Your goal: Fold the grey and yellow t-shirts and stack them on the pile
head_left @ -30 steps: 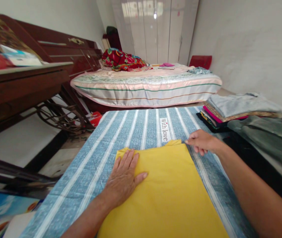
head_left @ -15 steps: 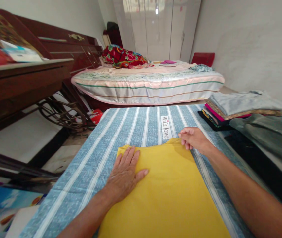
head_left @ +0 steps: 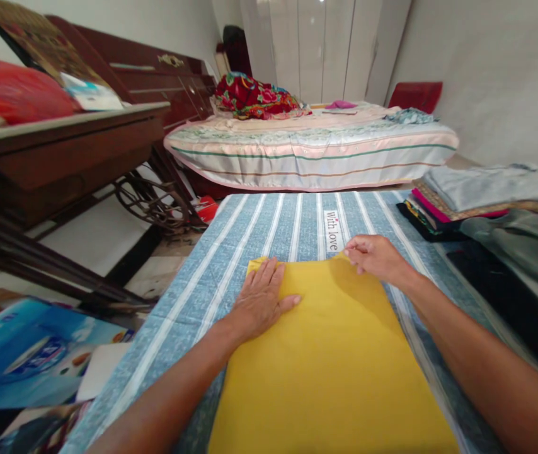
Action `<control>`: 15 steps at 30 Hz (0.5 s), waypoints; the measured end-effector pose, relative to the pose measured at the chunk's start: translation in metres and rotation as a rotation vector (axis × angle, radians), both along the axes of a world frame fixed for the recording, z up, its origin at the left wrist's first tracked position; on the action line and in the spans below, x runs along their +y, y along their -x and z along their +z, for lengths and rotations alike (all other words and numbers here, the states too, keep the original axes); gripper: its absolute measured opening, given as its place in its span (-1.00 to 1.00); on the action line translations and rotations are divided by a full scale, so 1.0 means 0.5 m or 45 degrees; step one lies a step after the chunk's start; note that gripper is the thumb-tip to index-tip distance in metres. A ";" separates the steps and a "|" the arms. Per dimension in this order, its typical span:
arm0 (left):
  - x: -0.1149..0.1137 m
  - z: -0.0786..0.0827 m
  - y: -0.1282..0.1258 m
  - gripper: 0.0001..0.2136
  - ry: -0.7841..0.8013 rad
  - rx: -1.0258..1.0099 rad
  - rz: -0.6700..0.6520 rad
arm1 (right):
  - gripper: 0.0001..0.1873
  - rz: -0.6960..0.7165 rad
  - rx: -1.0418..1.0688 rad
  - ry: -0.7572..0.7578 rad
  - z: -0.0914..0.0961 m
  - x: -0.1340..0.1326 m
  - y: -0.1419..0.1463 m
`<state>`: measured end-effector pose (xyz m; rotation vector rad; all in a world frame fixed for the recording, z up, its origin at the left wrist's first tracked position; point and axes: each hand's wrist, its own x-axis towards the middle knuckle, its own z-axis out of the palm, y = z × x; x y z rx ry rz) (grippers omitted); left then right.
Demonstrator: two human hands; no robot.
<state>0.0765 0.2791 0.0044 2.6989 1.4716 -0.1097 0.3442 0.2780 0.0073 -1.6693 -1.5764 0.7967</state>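
A yellow cloth [head_left: 335, 366] lies flat on a blue sheet with white stripes [head_left: 269, 227] that covers the surface in front of me. My left hand [head_left: 264, 299] rests palm down on the cloth's far left corner, fingers stretched out. My right hand [head_left: 375, 257] is at the far right corner, fingers curled and pinching the cloth's edge.
A stack of folded clothes [head_left: 477, 195] sits at the right. A mattress [head_left: 311, 151] with a red floral bundle [head_left: 250, 98] lies beyond the sheet. A dark wooden sewing table [head_left: 61, 157] stands at the left. A blue printed box [head_left: 28, 353] lies at the lower left.
My right hand has drawn inward along the far edge of the yellow cloth, still pinching it. My left hand stays flat on the left corner. My head has moved, shifting the view.
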 end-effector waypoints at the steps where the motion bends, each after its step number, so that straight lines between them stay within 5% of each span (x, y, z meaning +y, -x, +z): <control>1: -0.006 0.008 -0.003 -0.33 0.003 -0.008 -0.007 | -0.86 0.057 -0.091 -0.083 0.011 -0.007 0.011; 5: -0.064 0.024 -0.008 -0.35 0.052 -0.049 -0.092 | -0.78 0.342 -0.451 -0.275 0.034 -0.061 0.078; 8: -0.126 0.013 -0.004 -0.32 0.095 -0.072 -0.159 | -0.57 0.537 -0.646 -0.327 0.015 -0.124 0.122; 11: -0.165 -0.009 0.002 -0.28 0.091 -0.087 -0.172 | -0.32 0.557 -0.791 -0.273 -0.028 -0.175 0.140; 15: -0.172 -0.016 0.000 -0.28 0.050 -0.094 -0.175 | -0.25 0.576 -0.888 -0.203 -0.051 -0.197 0.141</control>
